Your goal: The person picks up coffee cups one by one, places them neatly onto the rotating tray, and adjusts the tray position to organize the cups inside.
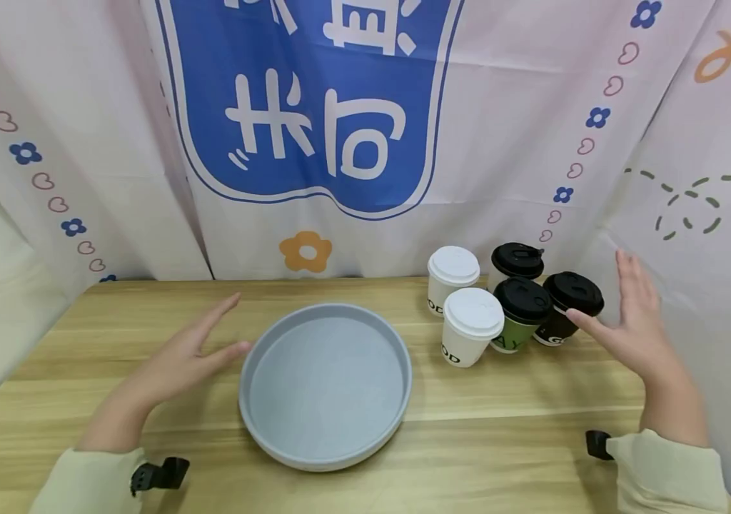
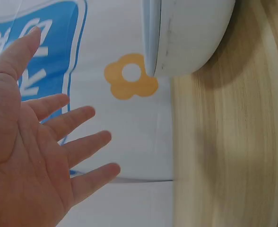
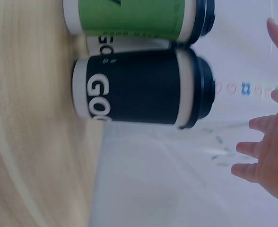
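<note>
A round grey tray (image 1: 325, 385) with a low rim lies on the table; its side (image 2: 191, 38) shows at the top of the left wrist view. My left hand (image 1: 179, 364) hovers at the tray's left, fingers extended and thumb near the rim, holding nothing. On the right, my right hand (image 1: 638, 328) is raised with fingers spread beside a black paper cup (image 3: 134, 87) with a black lid. Next to that cup stands a green cup (image 1: 516, 325), also black-lidded. Two white cups with white lids, one front (image 1: 468, 332) and one behind (image 1: 449, 275), stand at the group's left.
Behind the green cup stands another cup with a black lid (image 1: 516, 260), partly hidden. The wooden table (image 1: 468, 442) ends at a white printed cloth (image 1: 513, 143) hanging along the back. Another printed cloth (image 1: 725, 343) borders the right side.
</note>
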Tool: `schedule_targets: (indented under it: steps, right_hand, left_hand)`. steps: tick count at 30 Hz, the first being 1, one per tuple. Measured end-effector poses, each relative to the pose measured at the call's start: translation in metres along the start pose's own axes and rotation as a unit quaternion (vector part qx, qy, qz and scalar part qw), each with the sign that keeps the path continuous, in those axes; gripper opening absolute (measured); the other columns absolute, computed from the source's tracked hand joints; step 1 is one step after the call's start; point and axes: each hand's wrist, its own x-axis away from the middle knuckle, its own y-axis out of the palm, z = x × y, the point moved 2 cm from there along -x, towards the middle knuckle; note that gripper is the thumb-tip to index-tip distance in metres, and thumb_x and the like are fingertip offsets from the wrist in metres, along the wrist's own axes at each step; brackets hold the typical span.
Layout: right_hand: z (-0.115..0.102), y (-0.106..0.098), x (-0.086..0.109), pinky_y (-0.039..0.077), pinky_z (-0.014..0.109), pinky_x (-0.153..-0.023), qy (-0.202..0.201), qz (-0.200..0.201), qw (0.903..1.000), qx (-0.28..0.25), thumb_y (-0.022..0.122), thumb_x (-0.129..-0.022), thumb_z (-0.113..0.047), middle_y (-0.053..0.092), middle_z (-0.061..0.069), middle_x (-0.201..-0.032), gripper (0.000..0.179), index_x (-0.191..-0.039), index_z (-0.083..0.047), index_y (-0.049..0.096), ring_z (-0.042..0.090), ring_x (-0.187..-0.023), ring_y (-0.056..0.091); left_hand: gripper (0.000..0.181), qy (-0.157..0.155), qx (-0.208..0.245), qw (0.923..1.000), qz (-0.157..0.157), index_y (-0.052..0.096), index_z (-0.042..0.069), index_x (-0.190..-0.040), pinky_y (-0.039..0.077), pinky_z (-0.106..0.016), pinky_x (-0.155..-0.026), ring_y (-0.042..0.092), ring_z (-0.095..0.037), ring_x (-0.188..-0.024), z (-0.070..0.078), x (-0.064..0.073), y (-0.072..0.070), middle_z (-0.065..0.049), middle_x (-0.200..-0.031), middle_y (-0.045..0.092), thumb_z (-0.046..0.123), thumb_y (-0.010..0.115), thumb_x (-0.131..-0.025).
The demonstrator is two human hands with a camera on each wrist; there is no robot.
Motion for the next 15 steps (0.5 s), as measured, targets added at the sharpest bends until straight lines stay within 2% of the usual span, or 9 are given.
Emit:
schedule_targets:
  steps: [4, 8, 12, 15]
  right_hand:
    - [0.014, 0.001, 0.000, -0.011, 0.074, -0.113, 0.034, -0.015, 0.9981, -0.050, 0.070, -0.092, -0.035, -0.023, 0.004, -0.165, 0.110, -0.155, -0.035, -0.021, 0.042, -0.149, -0.023]
    - [0.024, 0.005, -0.001, -0.012, 0.074, -0.112, 0.080, -0.032, 0.9911, -0.101, 0.070, -0.093, -0.036, -0.032, -0.004, -0.161, 0.113, -0.150, -0.043, -0.028, 0.039, -0.147, -0.029]
    - [0.033, 0.010, -0.004, -0.010, 0.074, -0.112, 0.093, -0.045, 0.9862, -0.129, 0.070, -0.093, -0.034, -0.035, 0.001, -0.159, 0.116, -0.147, -0.043, -0.033, 0.047, -0.145, -0.025]
    - [0.041, 0.016, -0.008, -0.004, 0.077, -0.111, 0.096, -0.056, 0.9862, -0.123, 0.070, -0.093, -0.033, -0.033, 0.009, -0.160, 0.118, -0.147, -0.040, -0.035, 0.057, -0.144, -0.017]
  left_hand:
    - [0.076, -0.003, 0.032, 0.9994, -0.006, 0.014, 0.018, -0.161, 0.031, -0.078, -0.102, 0.026, -0.055, -0.143, -0.009, -0.001, -0.001, -0.022, -0.163, 0.024, 0.038, 0.056, -0.101]
    - [0.075, -0.003, 0.053, 0.9982, -0.027, 0.018, 0.011, -0.160, 0.035, -0.073, -0.104, 0.027, -0.054, -0.143, -0.017, -0.004, 0.000, -0.023, -0.162, 0.025, 0.039, 0.056, -0.101]
    - [0.077, -0.010, 0.073, 0.9957, -0.056, 0.021, 0.006, -0.158, 0.036, -0.070, -0.106, 0.027, -0.054, -0.143, -0.023, -0.003, 0.004, -0.025, -0.161, 0.026, 0.040, 0.058, -0.100]
    - [0.079, -0.019, 0.086, 0.9935, -0.072, 0.022, 0.006, -0.158, 0.037, -0.070, -0.106, 0.027, -0.053, -0.143, -0.026, -0.002, 0.007, -0.025, -0.161, 0.027, 0.039, 0.061, -0.098]
